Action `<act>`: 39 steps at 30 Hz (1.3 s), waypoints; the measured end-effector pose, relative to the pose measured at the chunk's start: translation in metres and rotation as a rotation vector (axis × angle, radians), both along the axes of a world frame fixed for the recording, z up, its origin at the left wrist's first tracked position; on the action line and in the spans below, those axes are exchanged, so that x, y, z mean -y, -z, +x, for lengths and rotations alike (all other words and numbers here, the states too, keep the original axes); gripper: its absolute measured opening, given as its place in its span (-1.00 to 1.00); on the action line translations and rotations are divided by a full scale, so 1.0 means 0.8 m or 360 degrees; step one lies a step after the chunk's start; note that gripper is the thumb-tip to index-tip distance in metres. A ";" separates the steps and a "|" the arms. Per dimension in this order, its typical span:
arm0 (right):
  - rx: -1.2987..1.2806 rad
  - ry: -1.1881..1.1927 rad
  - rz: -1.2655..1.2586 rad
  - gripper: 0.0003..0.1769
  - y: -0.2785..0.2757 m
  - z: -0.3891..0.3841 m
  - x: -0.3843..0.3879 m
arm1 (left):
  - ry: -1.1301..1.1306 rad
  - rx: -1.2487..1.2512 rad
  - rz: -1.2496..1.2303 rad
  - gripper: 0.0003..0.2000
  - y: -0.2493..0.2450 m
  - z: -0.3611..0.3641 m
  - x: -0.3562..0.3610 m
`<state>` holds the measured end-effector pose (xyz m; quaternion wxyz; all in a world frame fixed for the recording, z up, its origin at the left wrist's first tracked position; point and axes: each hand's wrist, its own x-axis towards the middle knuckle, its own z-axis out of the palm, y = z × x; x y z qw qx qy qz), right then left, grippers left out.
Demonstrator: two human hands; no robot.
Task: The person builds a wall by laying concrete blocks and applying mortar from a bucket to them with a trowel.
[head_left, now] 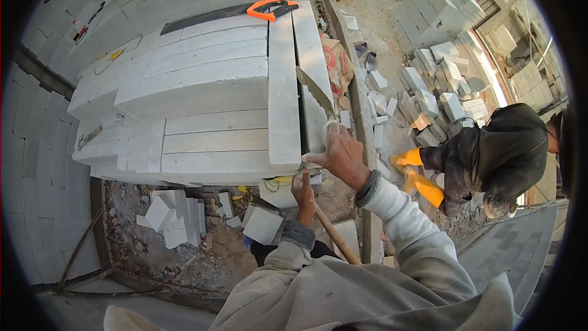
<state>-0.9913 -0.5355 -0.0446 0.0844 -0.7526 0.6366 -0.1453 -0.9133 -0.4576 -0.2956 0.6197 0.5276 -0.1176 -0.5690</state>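
Both hands are at the near end of a stack of pale blocks. My right hand [343, 155] has its thumb stretched toward the end of a long upright block [285, 104], and its fingers curl around the near end of a broken, jagged slab [314, 116]. Lower and to the left, my left hand [303, 193] is raised, its fingertips near the block's bottom corner; what it holds, if anything, is hidden. An orange-handled saw [266, 11] lies on top of the stack, far from both hands.
Another person [511, 153] in dark clothing and yellow boots bends at the right, near scattered blocks [438, 79]. A wooden handle [337, 235] slants below my hands. Block offcuts [177, 217] lie on the ground at lower left. A concrete beam [361, 116] runs right of the stack.
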 end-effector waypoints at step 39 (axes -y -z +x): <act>-0.0079 0.0035 0.0249 -0.33 -0.234 -0.041 -0.130 | 0.0789 -0.1943 -0.0210 -0.47 -0.237 0.040 -0.061</act>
